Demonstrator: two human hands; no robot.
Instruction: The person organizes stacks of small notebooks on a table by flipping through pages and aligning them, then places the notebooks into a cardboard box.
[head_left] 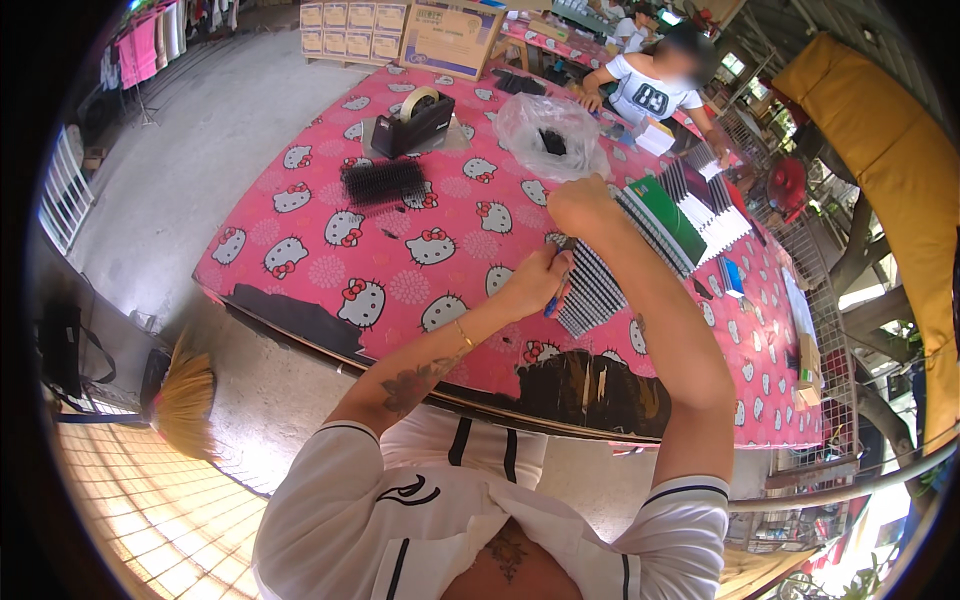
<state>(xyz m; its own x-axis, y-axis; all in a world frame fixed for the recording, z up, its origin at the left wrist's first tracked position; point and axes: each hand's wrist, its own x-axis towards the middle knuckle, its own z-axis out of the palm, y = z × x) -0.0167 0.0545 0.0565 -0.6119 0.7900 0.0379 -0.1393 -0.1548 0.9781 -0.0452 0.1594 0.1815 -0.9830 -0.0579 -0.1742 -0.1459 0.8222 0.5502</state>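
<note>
My left hand (541, 282) is closed around a small blue-handled tool (553, 303), its exact kind partly hidden by my fingers. It is beside a fanned row of black spiral-bound edges (597, 296), which belong to a stack of notebooks on the table. My right hand (583, 205) reaches farther across, fingers curled in at the stack's far left end. What it grips, if anything, is hidden behind the hand. Notebooks with a green cover (668, 218) lie just right of my right forearm. Beyond that hand sits a clear plastic bag (545, 125) with black pieces inside.
A pink patterned cloth (408, 285) covers the table, torn at the near edge. On it are a bundle of black coils (385, 184), a tape dispenser (415, 125) and cartons (452, 38). Across the table, a co-worker (650, 85) handles papers. A broom (185, 400) stands left.
</note>
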